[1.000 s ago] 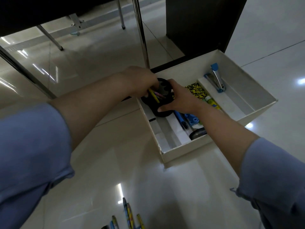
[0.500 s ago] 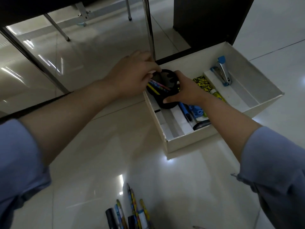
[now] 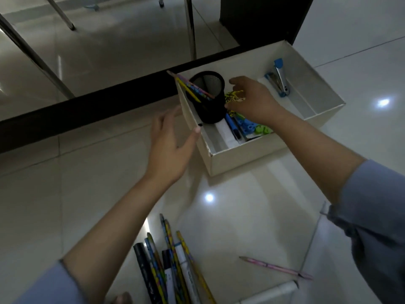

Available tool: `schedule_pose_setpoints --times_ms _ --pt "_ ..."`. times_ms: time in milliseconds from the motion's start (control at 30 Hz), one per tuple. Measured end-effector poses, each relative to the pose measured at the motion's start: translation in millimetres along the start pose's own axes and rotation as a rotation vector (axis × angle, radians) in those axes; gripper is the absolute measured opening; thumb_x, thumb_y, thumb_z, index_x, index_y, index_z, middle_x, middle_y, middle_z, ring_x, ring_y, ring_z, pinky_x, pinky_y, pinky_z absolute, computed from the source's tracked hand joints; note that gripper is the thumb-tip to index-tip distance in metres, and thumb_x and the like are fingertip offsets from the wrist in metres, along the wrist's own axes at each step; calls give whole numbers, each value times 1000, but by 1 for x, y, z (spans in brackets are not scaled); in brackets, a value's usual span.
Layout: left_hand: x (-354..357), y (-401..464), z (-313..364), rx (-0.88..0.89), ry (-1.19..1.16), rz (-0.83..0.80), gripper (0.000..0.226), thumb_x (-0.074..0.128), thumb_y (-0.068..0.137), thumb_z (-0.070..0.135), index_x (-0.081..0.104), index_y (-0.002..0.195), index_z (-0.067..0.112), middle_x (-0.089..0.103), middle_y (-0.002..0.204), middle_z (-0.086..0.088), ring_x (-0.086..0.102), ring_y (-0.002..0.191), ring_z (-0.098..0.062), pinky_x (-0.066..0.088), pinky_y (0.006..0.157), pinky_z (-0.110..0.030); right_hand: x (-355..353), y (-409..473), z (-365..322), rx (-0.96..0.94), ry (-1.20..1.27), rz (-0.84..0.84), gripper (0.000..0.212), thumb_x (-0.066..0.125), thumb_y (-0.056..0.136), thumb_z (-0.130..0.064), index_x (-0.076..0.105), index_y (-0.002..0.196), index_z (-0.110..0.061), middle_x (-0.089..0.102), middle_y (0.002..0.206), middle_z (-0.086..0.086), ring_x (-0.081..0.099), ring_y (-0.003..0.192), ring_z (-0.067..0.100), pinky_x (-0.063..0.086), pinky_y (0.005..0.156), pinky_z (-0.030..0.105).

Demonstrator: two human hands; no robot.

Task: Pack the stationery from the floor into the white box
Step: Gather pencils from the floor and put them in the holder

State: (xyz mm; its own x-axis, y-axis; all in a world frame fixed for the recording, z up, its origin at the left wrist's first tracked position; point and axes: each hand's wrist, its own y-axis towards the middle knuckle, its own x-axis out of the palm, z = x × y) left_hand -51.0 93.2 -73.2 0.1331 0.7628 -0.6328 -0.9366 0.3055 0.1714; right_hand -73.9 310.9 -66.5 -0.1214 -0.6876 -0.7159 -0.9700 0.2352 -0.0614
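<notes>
Glossy pale tiles make up the floor [image 3: 65, 194], crossed at the far left by slanting metal legs [image 3: 32, 53] and by a dark strip [image 3: 87, 106] that runs toward the white box. Near the bottom edge, a loose bundle of pencils and markers [image 3: 173, 260] lies on the floor beside the left forearm. Above it the left hand [image 3: 171, 145] hovers just outside the white box [image 3: 241, 156], palm toward its left wall, fingers [image 3: 160, 126] spread apart and holding nothing; the thumb tip is at the wall's top edge, though whether it touches is unclear. Inside the box's left end stands a black mesh pen cup [image 3: 208, 97], upright, with a few patterned pencils [image 3: 192, 88] leaning out of it to the left. Just right of the cup the right hand [image 3: 254, 99] reaches into the box, fingers loosely curled over a yellow-and-black patterned item [image 3: 234, 97]; whether they grip it cannot be told. Below that hand lie a blue pen [image 3: 232, 126] and blue and green pieces [image 3: 254, 128]. Further right, a blue stapler [image 3: 279, 77] rests in the box's far compartment. On the floor toward the lower right lie a pink pencil [image 3: 276, 267] and a white marker [image 3: 271, 292], well apart from the box.
</notes>
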Motion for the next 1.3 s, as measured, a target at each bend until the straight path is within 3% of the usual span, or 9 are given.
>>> schedule_pose_setpoints --times_ms 100,200,400,533,700,967,1100,1200,1300 --pt "24 3 10 -144 -92 -53 69 51 92 40 17 147 16 19 149 -7 16 140 -17 12 103 -15 -9 -46 3 -155 26 314 29 58 83 -6 63 112 -4 64 110 12 59 102 16 46 91 17" --pt "40 4 13 -154 -151 -94 78 50 92 41 4 149 13 8 155 -9 9 144 -18 10 108 -19 -8 -113 10 -280 -20 495 16 54 82 -2 65 93 -2 63 92 9 55 88 13 37 80 9" --pt "58 7 10 -85 -194 -48 70 43 98 21 -3 147 3 1 155 -14 4 144 -20 -3 85 13 44 -240 62 -133 -10 14 23 53 81 -28 62 96 -14 58 89 -2 51 83 7 38 76 8" --pt "58 9 4 -38 -171 -66 65 39 98 14 -3 147 1 1 155 -17 5 144 -23 -4 84 14 64 -279 87 -79 -74 -214 31 59 76 -39 62 97 -17 57 94 -3 51 85 11 44 75 24" --pt "54 9 3 -34 -168 -80 64 35 98 11 -5 146 1 2 154 -18 7 144 -24 5 99 -4 74 -284 100 -63 -135 -303 27 73 68 -29 63 91 -19 54 93 -5 51 86 14 47 74 33" --pt "49 10 4 -48 -180 -143 66 36 99 14 -8 147 4 -5 156 -14 4 143 -20 3 95 -2 81 -269 92 -118 -71 -242 4 66 77 -22 63 80 -21 51 81 -10 47 75 6 43 64 24" --pt "47 11 3 -38 -179 -160 68 37 99 16 -11 146 4 -6 156 -14 3 144 -20 4 100 -7 54 -243 48 -81 181 -109 5 64 80 -25 59 81 -27 60 80 -7 56 76 4 40 62 7" --pt "48 9 4 -44 -186 -160 69 38 99 17 -11 146 6 -5 156 -13 4 144 -21 6 105 -13 11 -199 -2 -133 363 122 13 67 81 -32 62 93 -31 64 85 -7 60 77 3 46 67 9" --pt "48 8 3 -60 -220 -152 68 37 99 18 -11 147 10 -2 156 -11 8 144 -20 8 106 -13 -26 -138 -40 -248 470 328 18 63 87 -11 64 102 -21 66 86 -8 61 79 -1 50 74 14"
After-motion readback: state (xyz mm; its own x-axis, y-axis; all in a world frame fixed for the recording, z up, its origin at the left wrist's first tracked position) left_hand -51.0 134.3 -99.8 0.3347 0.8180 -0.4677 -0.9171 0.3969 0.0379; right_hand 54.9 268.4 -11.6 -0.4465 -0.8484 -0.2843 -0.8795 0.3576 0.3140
